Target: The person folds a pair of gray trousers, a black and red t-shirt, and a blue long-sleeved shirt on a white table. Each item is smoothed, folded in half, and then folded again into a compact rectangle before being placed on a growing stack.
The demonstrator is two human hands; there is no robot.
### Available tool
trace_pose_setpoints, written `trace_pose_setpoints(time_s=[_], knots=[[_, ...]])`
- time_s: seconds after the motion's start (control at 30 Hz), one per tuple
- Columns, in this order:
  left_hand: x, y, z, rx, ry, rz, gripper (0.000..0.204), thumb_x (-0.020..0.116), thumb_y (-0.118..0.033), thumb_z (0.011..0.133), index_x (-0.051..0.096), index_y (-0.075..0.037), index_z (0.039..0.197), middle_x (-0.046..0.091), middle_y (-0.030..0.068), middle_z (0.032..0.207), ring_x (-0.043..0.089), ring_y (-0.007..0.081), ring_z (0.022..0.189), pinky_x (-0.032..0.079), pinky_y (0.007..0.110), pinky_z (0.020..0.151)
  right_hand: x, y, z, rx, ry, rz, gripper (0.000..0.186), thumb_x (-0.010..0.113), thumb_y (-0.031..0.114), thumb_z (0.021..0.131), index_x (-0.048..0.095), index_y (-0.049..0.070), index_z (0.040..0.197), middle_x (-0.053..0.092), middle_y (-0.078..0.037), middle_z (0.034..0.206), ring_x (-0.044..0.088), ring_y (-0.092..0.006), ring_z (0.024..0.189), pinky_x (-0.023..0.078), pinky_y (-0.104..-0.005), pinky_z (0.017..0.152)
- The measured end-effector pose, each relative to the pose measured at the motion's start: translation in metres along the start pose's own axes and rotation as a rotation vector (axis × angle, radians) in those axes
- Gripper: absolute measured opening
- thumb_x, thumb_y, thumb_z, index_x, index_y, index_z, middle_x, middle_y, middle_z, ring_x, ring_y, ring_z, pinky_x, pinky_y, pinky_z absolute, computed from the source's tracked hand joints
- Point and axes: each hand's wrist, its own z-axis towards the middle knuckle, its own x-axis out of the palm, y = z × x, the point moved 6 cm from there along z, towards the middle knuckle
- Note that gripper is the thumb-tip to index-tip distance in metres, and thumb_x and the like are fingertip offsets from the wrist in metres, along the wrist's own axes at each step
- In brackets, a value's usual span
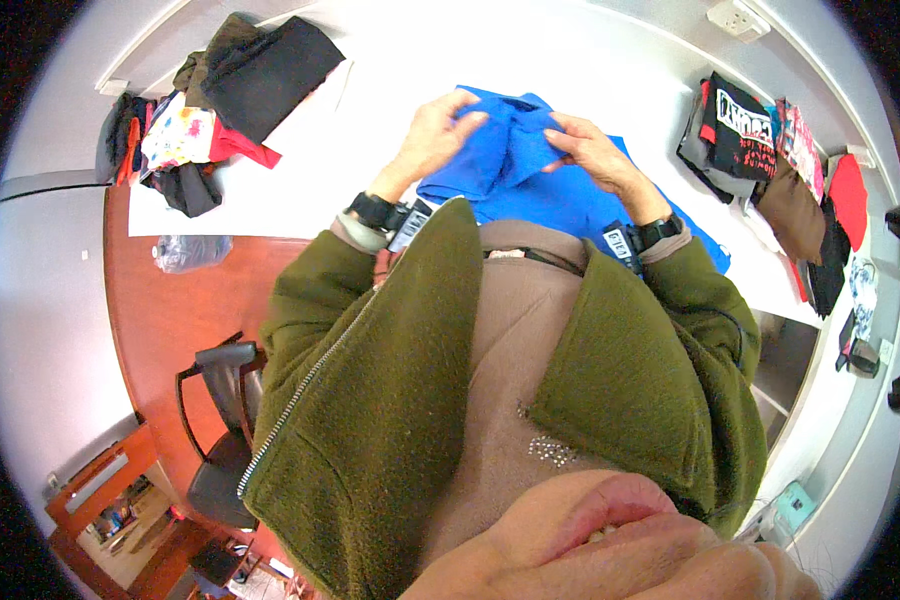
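Observation:
A bright blue garment point(560, 205) is spread on the white table in front of me, partly folded and creased at its far end. I cannot tell which kind of garment it is. My left hand point(438, 138) grips its far left edge, thumb and fingers bent at the cloth. On the other side, my right hand point(600, 158) has its fingers curled on the folded upper part, right of the middle crease. Both palms are partly turned from sight. The garment's near edge is hidden behind my jacket and forearms.
Dark and multicoloured clothes point(270, 80) are heaped on the table point(370, 60) at the far left. Folded clothes point(740, 130) are stacked at the right, with more garments along that edge. A clear plastic bag point(192, 253) lies left. A black chair point(225, 440) stands at the lower left.

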Motion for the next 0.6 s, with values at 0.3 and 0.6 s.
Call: trace_pose_setpoints(time_s=[0.3, 0.6], knots=[[-0.314, 0.063, 0.042, -0.067, -0.596, 0.933, 0.034, 0.059, -0.037, 0.088, 0.064, -0.008, 0.106, 0.066, 0.0195, 0.1, 0.063, 0.0393, 0.094, 0.05, 0.046, 0.081, -0.303, 0.132, -0.071, 0.059, -0.771, -1.256, 0.037, 0.07, 0.025, 0.079, 0.058, 0.002, 0.105, 0.058, -0.017, 0.111, 0.06, -0.03, 0.097, 0.053, -0.039, 0.077], [-0.597, 0.005, -0.023, -0.292, -1.177, 1.1, 0.063, 0.05, -0.053, 0.084, 0.063, 0.002, 0.112, 0.064, 0.024, 0.111, 0.06, 0.0408, 0.106, 0.045, 0.046, 0.09, -0.371, 0.29, -0.167, -0.292, -1.197, -0.341, 0.019, 0.056, 0.019, 0.092, 0.061, 0.002, 0.099, 0.064, -0.006, 0.087, 0.059, -0.0112, 0.064, 0.047, -0.0232, 0.054]])
